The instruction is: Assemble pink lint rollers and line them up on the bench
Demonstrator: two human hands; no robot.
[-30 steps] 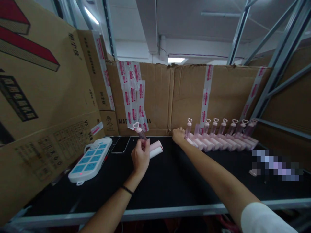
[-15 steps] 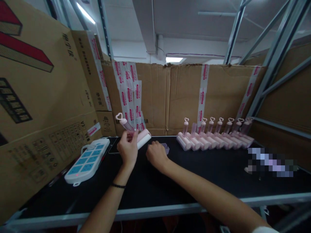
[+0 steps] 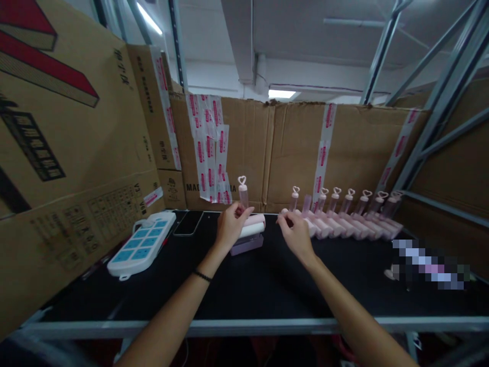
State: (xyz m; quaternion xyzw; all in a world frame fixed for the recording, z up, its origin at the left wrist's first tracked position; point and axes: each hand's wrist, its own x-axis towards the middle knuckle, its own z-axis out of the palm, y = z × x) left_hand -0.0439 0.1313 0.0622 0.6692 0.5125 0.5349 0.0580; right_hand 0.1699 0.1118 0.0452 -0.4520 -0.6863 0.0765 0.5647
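My left hand grips a pink piece with a clear tube and heart-shaped top, joined to a pink and white roller. The roller sits right above a translucent purple tray on the black table. My right hand is beside the left end of a row of similar pink pieces, several with heart-topped tubes standing up. Its thumb and forefinger are brought together; whatever is between them is too small to make out.
A white power strip with blue sockets lies at the left, beside a dark phone. Cardboard walls close off the back and left. A pixelated patch covers something at the right. A metal rail runs along the table's front edge.
My left hand has moved right with the heart-topped piece, now upright above the purple tray. My right hand has left the tray and moved right to the row. The view has shifted slightly.
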